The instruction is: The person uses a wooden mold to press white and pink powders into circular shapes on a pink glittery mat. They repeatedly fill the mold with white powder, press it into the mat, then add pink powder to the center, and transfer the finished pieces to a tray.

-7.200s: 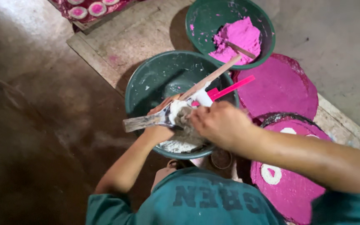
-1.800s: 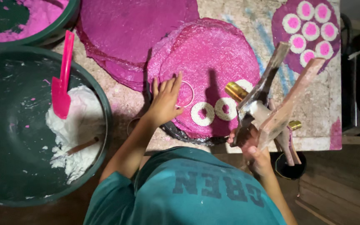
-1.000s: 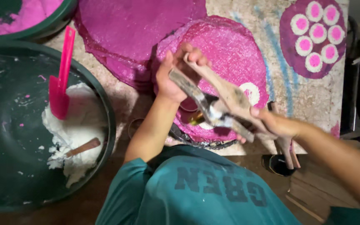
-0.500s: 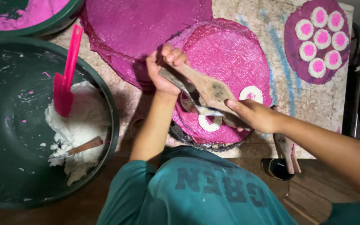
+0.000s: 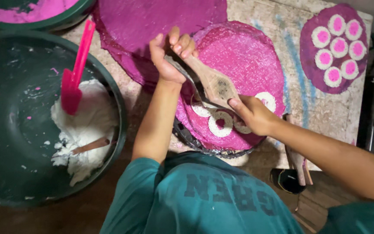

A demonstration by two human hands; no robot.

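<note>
My left hand point(image 5: 169, 58) grips the upper end of a wooden press tool point(image 5: 213, 82) with a metal strip along it. My right hand point(image 5: 253, 115) holds the tool's lower end. The tool is held slanted over a round pink woven mat point(image 5: 247, 56), just above the mat's near edge. White dough rings with pink centres point(image 5: 220, 124) lie on the mat under the tool and my right hand. Part of the rings is hidden by my fingers.
A large dark green basin point(image 5: 5, 130) at the left holds white dough point(image 5: 87, 125), a pink spatula point(image 5: 76, 73) and a wooden stick. A second basin with pink dough point(image 5: 31, 11) sits top left. A magenta mat with several pink-white discs point(image 5: 336, 43) lies top right. A black cup point(image 5: 287, 180) stands at the table edge.
The view swung from the basin to the pink mat. Both hands brought the press tool over the mat's near edge, and it has dropped lower over the rings.
</note>
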